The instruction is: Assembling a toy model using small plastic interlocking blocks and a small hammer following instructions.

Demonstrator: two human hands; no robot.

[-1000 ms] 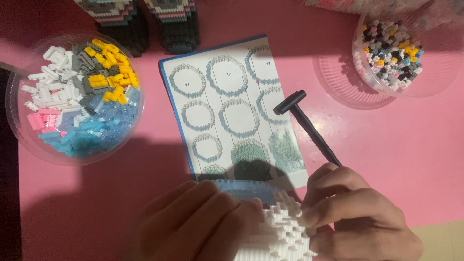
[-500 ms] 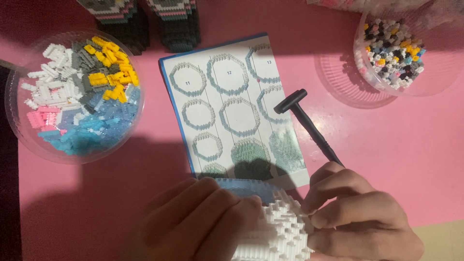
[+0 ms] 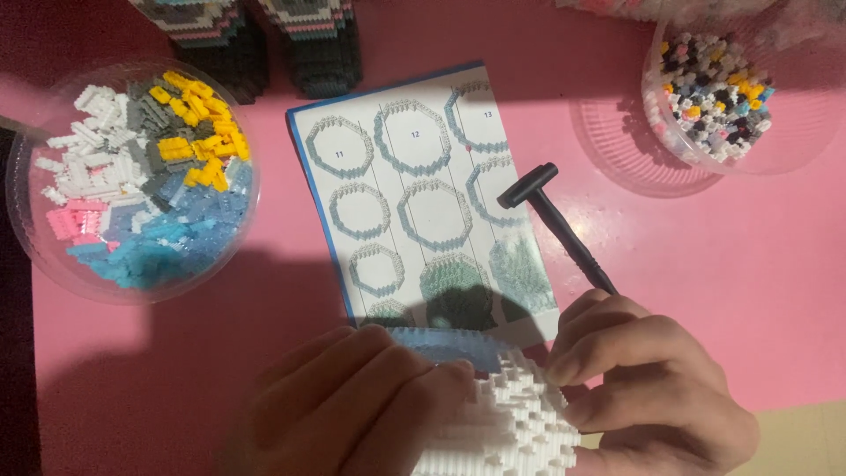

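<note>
The left hand [image 3: 352, 405] and the right hand [image 3: 652, 388] are both curled around a round white model made of tiny building bricks [image 3: 502, 423], with a thin blue brick layer at its top edge. The left hand lies flat over the model's left side, fingers close together. The right hand pinches the model's right side with its fingertips, and a black brick tool [image 3: 560, 225] with a T-shaped head sticks out from under those fingers and points up and away. The model sits low, right between the two hands, on the pink table [image 3: 749, 264]. Just past the hands lies an instruction sheet [image 3: 414, 194], a white rectangle with a blue edge, showing rows of grey ring shapes; the model covers its near end. Far off past the left hand stands a round clear tub [image 3: 132, 176] full of white, grey, yellow, pink and light blue bricks. Far past the right hand is another clear tub [image 3: 714, 88] with small mixed dark, white and yellow bricks, resting on a clear ribbed lid [image 3: 617, 150]. Beyond the sheet stand two dark striped brick builds [image 3: 264, 35], cut off by the edge of the view.
</note>
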